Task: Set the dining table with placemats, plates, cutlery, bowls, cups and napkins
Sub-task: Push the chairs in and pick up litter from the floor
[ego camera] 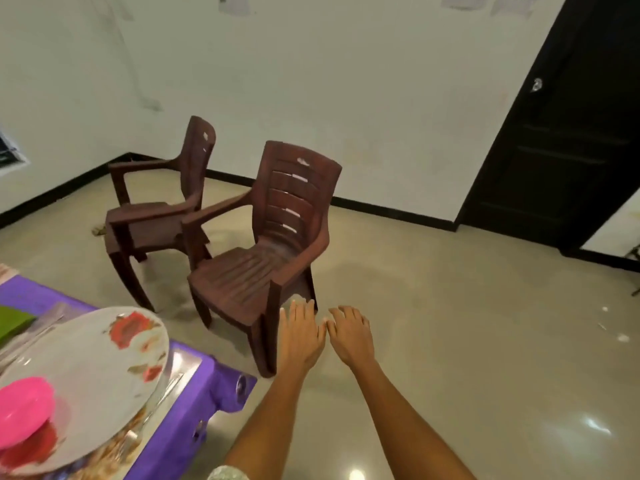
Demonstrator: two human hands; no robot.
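My left hand (300,336) and right hand (350,332) hang flat and empty over the shiny floor (450,323), near two brown chairs (256,265), with the purple table (194,410) at near left.

A purple plastic table (211,382) fills the near-left corner. On it lies a patterned placemat (114,452), and on that a round white plate with red flowers (104,368). To the plate's right lies what looks like clear or silvery cutlery (166,389), blurred. A green folded napkin (14,322) lies at the far left. The glossy beige tiled floor (450,341) carries two brown plastic armchairs (263,251).
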